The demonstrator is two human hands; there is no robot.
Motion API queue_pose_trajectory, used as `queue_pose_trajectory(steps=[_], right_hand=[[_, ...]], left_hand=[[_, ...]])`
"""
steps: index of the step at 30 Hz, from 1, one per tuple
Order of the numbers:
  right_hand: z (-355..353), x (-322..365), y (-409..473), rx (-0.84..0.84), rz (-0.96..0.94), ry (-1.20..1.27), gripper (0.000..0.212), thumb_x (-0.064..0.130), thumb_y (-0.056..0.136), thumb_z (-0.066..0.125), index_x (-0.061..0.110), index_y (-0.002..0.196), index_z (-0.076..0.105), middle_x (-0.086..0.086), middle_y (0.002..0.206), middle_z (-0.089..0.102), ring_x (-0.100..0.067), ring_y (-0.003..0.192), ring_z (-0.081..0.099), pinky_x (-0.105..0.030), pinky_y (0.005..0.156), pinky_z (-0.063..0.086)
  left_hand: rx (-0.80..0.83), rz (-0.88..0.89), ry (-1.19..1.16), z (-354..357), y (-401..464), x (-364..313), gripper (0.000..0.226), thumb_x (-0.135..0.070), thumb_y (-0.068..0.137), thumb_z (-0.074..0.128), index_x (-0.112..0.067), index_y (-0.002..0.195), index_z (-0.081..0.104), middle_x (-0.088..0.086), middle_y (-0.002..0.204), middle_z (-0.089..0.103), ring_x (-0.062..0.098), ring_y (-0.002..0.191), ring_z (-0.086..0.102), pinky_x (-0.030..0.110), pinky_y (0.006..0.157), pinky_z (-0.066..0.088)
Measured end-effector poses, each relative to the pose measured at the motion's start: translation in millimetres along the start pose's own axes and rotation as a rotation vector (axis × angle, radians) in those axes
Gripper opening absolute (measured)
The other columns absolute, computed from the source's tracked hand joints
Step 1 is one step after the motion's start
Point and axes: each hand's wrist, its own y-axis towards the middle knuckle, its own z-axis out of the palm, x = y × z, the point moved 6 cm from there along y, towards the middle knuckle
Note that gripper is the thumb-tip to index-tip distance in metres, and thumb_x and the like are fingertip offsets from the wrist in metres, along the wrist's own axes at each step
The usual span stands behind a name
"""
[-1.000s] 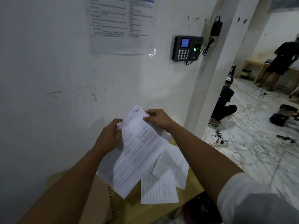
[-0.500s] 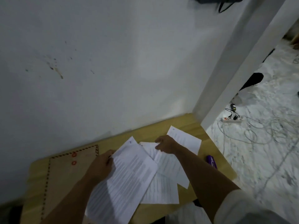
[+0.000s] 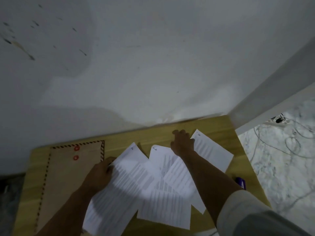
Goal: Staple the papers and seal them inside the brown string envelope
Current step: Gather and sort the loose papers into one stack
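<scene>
The left hand (image 3: 100,174) pinches one sheet (image 3: 122,181); the right hand (image 3: 182,142) lies open on the sheets (image 3: 213,152) beside it. Gather them all square-edged before stapling.

Light: dim, grey all over.
Blur: papers (image 3: 136,181) text smeared.
Shadow: dark patch on wall (image 3: 119,65) above papers.
Edges: bent.

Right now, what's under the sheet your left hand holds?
Partly the brown envelope and another printed sheet; whatever else the sheet in the left hand covers is hidden.

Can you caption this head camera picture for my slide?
Two bare hands, left hand and right hand, gather loose papers beside a brown envelope.
</scene>
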Motion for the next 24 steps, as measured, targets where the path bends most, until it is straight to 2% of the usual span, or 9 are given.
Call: queue_pose_trajectory(steps=[2, 5, 8, 10, 13, 17, 19, 22, 24], right_hand=[[-11.5, -25.7, 10.5, -0.013, 0.091, -0.015, 0.053, 0.020, 0.086, 0.057, 0.022, 0.136, 0.041, -0.010, 0.131, 0.044, -0.031, 0.122, 0.046, -0.051, 0.095, 0.044], [-28.2, -69.6, 23.8, -0.010, 0.208, -0.017, 0.059, 0.033, 0.084, 0.062, 0.023, 0.137, 0.038, -0.010, 0.132, 0.041, -0.033, 0.123, 0.043, -0.054, 0.097, 0.040], [-26.5, -107.9, 29.8, 0.141, 0.293, -0.019, 0.088, 0.046, 0.072, 0.081, 0.028, 0.143, 0.031, -0.012, 0.140, 0.036, -0.037, 0.132, 0.037, -0.059, 0.103, 0.035], [-21.0, -121.8, 31.2, 0.202, 0.286, -0.026, 0.103, 0.043, 0.063, 0.090, 0.030, 0.145, 0.028, -0.014, 0.143, 0.036, -0.039, 0.135, 0.036, -0.062, 0.105, 0.033], [-16.5, -130.8, 31.4, 0.180, 0.244, 0.001, 0.107, 0.047, 0.061, 0.092, 0.030, 0.144, 0.028, -0.013, 0.140, 0.044, -0.039, 0.134, 0.039, -0.062, 0.106, 0.034], [-10.9, -140.1, 28.8, 0.149, 0.234, 0.100, 0.100, 0.050, 0.061, 0.090, 0.027, 0.139, 0.032, -0.009, 0.130, 0.054, -0.036, 0.126, 0.050, -0.058, 0.102, 0.038], [-11.0, -140.0, 22.8, 0.126, 0.188, 0.161, 0.083, 0.040, 0.070, 0.086, 0.024, 0.135, 0.038, -0.004, 0.124, 0.058, -0.031, 0.118, 0.058, -0.051, 0.098, 0.044], [-17.2, -137.8, 10.7, 0.083, 0.084, 0.191, 0.049, 0.022, 0.089, 0.069, 0.017, 0.134, 0.050, -0.006, 0.124, 0.064, -0.027, 0.112, 0.062, -0.036, 0.087, 0.050], [-28.2, -135.0, -1.3, 0.036, 0.049, 0.192, 0.038, 0.016, 0.096, 0.057, 0.016, 0.134, 0.057, -0.007, 0.126, 0.066, -0.028, 0.112, 0.063, -0.034, 0.088, 0.049]], left_hand=[[0.018, -0.008, 0.011, -1.5, 6.3, -3.7, 0.041, -0.011, 0.102, 0.049, -0.051, 0.111, 0.049, -0.009, 0.101, 0.070, 0.009, 0.088, 0.067, 0.028, 0.076, 0.051], [0.019, -0.013, 0.006, -5.5, 16.9, -14.0, 0.035, -0.011, 0.103, 0.048, -0.041, 0.120, 0.055, -0.010, 0.102, 0.070, 0.009, 0.091, 0.067, 0.024, 0.075, 0.050], [0.035, -0.001, 0.010, -7.1, 26.9, -24.7, 0.034, -0.011, 0.103, 0.047, -0.033, 0.127, 0.059, -0.009, 0.106, 0.071, 0.007, 0.092, 0.067, 0.029, 0.079, 0.053], [0.049, 0.014, 0.028, -7.1, 32.8, -29.5, 0.033, -0.012, 0.103, 0.047, -0.032, 0.127, 0.059, -0.009, 0.106, 0.072, 0.006, 0.091, 0.067, 0.028, 0.078, 0.053], [0.056, 0.037, 0.044, -6.2, 38.0, -33.5, 0.035, -0.014, 0.103, 0.047, -0.033, 0.130, 0.058, -0.010, 0.109, 0.071, 0.007, 0.093, 0.067, 0.026, 0.077, 0.052], [0.066, 0.063, 0.030, -3.1, 36.6, -32.7, 0.035, -0.018, 0.104, 0.046, -0.036, 0.133, 0.056, -0.012, 0.110, 0.071, 0.004, 0.095, 0.067, 0.034, 0.083, 0.058], [0.066, 0.067, 0.034, -2.4, 34.5, -30.9, 0.037, -0.019, 0.104, 0.046, -0.036, 0.135, 0.056, -0.013, 0.111, 0.071, 0.003, 0.096, 0.067, 0.034, 0.085, 0.058], [0.071, 0.074, 0.037, -3.5, 30.8, -29.4, 0.034, -0.017, 0.105, 0.045, -0.035, 0.130, 0.059, -0.012, 0.110, 0.072, 0.003, 0.095, 0.067, 0.034, 0.086, 0.057], [0.066, 0.093, 0.035, -7.8, 23.7, -33.9, 0.031, -0.015, 0.105, 0.045, -0.034, 0.124, 0.061, -0.011, 0.106, 0.073, 0.002, 0.092, 0.067, 0.032, 0.084, 0.056]])
